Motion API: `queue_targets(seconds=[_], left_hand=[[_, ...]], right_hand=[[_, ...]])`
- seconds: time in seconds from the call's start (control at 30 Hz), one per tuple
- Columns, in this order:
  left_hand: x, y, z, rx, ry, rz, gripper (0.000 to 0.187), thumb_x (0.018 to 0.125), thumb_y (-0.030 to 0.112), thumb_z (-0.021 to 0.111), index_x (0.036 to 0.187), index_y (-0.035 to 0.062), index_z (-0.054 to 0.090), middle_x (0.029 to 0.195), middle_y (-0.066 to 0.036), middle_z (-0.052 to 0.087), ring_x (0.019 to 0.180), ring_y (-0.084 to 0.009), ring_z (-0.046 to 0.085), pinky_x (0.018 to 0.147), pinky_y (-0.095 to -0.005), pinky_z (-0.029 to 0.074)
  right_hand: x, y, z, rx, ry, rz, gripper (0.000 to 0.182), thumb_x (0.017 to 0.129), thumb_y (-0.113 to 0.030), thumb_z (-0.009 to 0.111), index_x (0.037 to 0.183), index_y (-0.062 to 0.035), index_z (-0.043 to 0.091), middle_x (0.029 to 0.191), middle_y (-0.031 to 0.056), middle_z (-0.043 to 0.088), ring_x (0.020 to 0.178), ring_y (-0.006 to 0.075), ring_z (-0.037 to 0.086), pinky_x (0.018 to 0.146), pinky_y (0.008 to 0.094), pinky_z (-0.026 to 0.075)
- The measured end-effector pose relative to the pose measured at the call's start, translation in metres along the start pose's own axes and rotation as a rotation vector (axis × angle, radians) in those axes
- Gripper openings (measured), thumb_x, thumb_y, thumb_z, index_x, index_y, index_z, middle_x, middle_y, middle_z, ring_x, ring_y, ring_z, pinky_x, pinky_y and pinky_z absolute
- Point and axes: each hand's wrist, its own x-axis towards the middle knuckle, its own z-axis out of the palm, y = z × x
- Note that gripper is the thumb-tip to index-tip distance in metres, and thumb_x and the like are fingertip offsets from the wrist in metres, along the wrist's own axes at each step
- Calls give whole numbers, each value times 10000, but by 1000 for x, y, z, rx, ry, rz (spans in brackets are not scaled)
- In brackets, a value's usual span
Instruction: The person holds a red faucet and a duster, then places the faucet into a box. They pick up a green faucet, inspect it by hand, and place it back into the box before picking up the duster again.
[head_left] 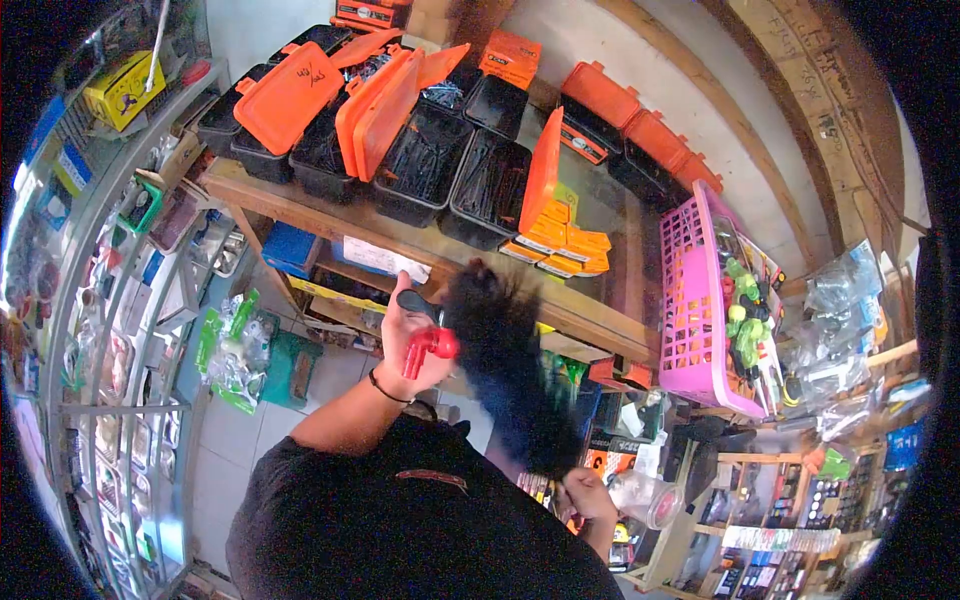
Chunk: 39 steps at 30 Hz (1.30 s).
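My left hand [405, 340] is raised near the wooden table's front edge. A shiny red object with a rounded end [432, 350] lies against its palm, and a dark oval piece [413, 301] shows by the fingers; I cannot tell its exact kind. Lower right, my right hand [590, 496] is closed at the lower end of a black feather duster [505, 345]. The duster slants up and left, blurred by motion, its tip overlapping the table edge. A clear plastic jar [650, 500] appears just right of the right hand.
On the wooden table [340, 215] stand black bins [425, 165] of screws with orange lids [290, 97], beside small orange boxes [560, 240]. A pink basket [690, 300] of tools sits right. Glass shelves [120, 400] line the left; a green-edged plastic bag [238, 350] is near the floor.
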Motion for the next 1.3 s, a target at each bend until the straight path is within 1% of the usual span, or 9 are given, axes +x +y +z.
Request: queue_targets(seconds=[0.23,0.27,0.6,0.73,0.83,0.93,1.0,1.13,1.3], left_hand=[[0,6,-4,87,-216,-45,758,764,616,270,1279,60,240,1280,-152,305,1146,-304,335,956,-432,245],[-1,5,-4,-72,29,28,773,757,625,273,1288,67,217,1291,-150,287,1136,-309,340,958,-437,235],[-6,12,-5,-21,5,-12,808,745,646,262,1297,60,185,1302,-146,274,1167,-296,306,937,-463,261],[-4,17,-11,36,-262,-52,758,754,629,276,1257,61,299,1273,-144,326,1189,-281,285,982,-451,194],[1,9,-4,-49,47,170,756,764,611,270,1290,71,221,1299,-170,264,1207,-287,247,986,-471,164],[3,21,-18,35,-357,-44,747,768,596,288,1287,61,226,1295,-176,268,1209,-292,241,980,-474,183],[0,12,-11,81,82,115,808,740,638,287,1301,67,178,1296,-162,277,1187,-317,274,962,-458,233],[7,16,-10,170,-264,18,722,779,601,256,1255,60,302,1254,-143,355,1158,-305,330,979,-423,219],[0,11,-3,-16,-4,-30,794,744,665,195,1297,95,194,1288,-139,297,1155,-275,324,957,-437,233]], right_hand=[[4,4,4,-90,-49,-81,323,854,-232,445,589,-48,465,506,-19,420,453,66,376,421,213,311],[7,6,4,-92,-53,-77,323,854,-232,445,589,-48,465,506,-19,420,453,66,376,421,213,311],[13,-10,7,-252,-189,-62,312,847,-221,448,583,-55,473,504,-12,438,460,79,401,440,220,327],[13,-14,7,-70,-106,-78,344,863,-247,429,576,-61,461,499,-11,433,447,62,376,418,214,312],[7,-32,16,-100,-171,26,345,862,-264,437,585,-62,474,494,-14,431,436,54,366,402,202,296],[10,-21,10,-128,-215,11,331,862,-269,436,607,-63,482,481,-24,419,412,54,358,380,199,277],[12,-13,3,-94,-68,-31,323,862,-267,438,617,-61,484,502,-37,420,435,48,358,393,192,277],[6,-25,12,-110,-207,-37,314,858,-254,443,611,-64,480,478,-28,404,404,53,353,368,200,264],[6,-20,-3,-104,-67,-39,324,855,-252,447,591,-65,461,491,-43,390,421,42,337,379,197,264]])
